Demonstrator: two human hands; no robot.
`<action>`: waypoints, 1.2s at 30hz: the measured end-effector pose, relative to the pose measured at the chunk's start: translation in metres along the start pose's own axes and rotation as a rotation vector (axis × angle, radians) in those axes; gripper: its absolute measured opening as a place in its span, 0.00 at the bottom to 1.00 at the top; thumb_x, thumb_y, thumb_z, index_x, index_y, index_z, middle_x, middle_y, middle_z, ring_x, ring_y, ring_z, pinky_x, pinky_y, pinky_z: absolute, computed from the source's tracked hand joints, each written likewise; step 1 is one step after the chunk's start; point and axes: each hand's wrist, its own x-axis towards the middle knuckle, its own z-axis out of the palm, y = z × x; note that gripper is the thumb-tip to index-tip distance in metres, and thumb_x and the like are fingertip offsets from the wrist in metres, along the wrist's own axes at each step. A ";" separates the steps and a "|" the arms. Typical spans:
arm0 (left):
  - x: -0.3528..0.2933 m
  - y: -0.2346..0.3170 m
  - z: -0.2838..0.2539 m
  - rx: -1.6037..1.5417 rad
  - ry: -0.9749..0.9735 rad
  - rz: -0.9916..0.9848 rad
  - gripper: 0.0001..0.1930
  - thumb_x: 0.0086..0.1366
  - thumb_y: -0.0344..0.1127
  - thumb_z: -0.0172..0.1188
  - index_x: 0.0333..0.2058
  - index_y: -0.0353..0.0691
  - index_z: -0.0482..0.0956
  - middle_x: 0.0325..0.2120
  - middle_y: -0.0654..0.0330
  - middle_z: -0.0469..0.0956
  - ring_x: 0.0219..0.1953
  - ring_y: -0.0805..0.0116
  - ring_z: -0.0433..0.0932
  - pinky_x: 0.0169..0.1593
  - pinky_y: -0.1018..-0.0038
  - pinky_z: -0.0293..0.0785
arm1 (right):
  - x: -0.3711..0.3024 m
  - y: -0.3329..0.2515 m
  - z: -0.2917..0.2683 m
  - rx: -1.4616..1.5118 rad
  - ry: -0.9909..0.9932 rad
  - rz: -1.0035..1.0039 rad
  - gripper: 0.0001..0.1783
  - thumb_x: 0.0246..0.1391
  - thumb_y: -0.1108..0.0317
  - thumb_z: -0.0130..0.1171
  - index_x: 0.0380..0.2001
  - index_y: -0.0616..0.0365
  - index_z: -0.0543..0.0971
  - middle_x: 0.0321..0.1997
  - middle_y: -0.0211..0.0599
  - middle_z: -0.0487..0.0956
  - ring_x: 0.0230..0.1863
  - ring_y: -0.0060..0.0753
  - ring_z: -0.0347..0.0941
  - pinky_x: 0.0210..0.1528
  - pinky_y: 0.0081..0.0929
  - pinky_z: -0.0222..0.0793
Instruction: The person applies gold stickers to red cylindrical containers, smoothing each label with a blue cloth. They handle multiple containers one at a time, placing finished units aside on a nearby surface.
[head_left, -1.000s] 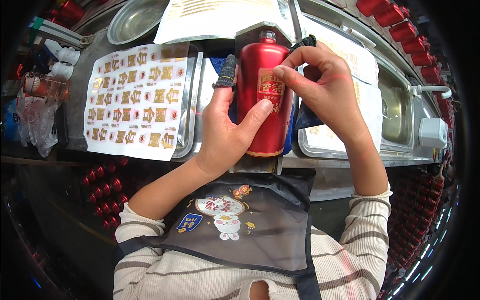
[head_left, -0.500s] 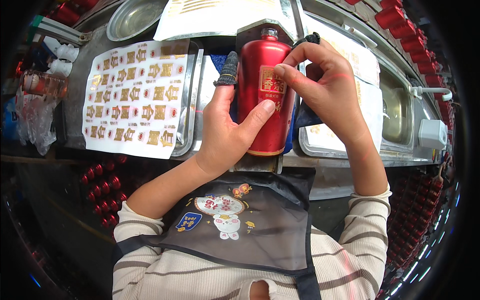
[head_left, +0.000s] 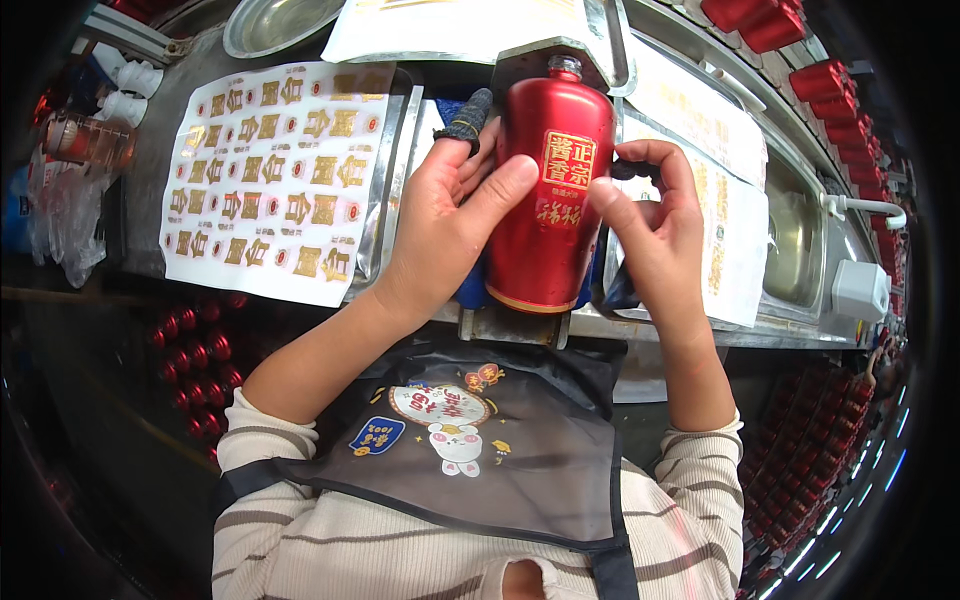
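Observation:
A glossy red bottle point(head_left: 545, 260) with a gold-framed label and a bare dark neck lies in front of me, its base toward me, on a metal holder point(head_left: 515, 325) with blue cloth beside it. My left hand point(head_left: 450, 215) grips its left side, with the thumb over the front and a dark finger cover on the index finger. On the right, my right hand point(head_left: 655, 220) is closed against the bottle's edge, thumb touching near the label and covered index finger curled beside it. Its remaining fingers are partly hidden.
A white sheet of gold decals point(head_left: 265, 185) lies on a metal tray point(head_left: 385, 215) at left. More sheets point(head_left: 725, 215) lie at right, near a sink point(head_left: 795, 225) with a white tap point(head_left: 870, 208). A metal bowl point(head_left: 235, 35) stands far left; red bottles point(head_left: 205, 350) are stacked below.
My right hand has moved off the label to the bottle's right side, uncovering the label. My left thumb has shifted up and left across the bottle.

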 end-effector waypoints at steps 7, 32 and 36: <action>-0.003 -0.006 0.000 0.154 -0.004 0.055 0.26 0.64 0.35 0.68 0.55 0.27 0.68 0.52 0.49 0.76 0.55 0.67 0.75 0.60 0.71 0.71 | -0.003 -0.005 0.002 -0.132 -0.005 -0.015 0.32 0.48 0.60 0.74 0.49 0.65 0.70 0.35 0.33 0.77 0.20 0.08 0.65 0.21 0.11 0.60; -0.013 -0.013 -0.008 -0.002 -0.043 0.083 0.30 0.64 0.31 0.61 0.62 0.27 0.63 0.54 0.50 0.74 0.56 0.68 0.73 0.61 0.70 0.67 | -0.002 -0.016 -0.022 -0.681 -0.327 -1.158 0.15 0.41 0.75 0.69 0.37 0.54 0.85 0.31 0.29 0.80 0.26 0.32 0.71 0.25 0.30 0.68; -0.015 0.000 -0.013 -0.093 -0.065 -0.117 0.22 0.70 0.31 0.51 0.60 0.29 0.66 0.51 0.54 0.76 0.54 0.72 0.73 0.59 0.72 0.68 | 0.049 -0.032 -0.002 -0.463 -0.154 -0.802 0.18 0.40 0.81 0.68 0.39 0.55 0.81 0.26 0.33 0.77 0.26 0.32 0.73 0.29 0.30 0.70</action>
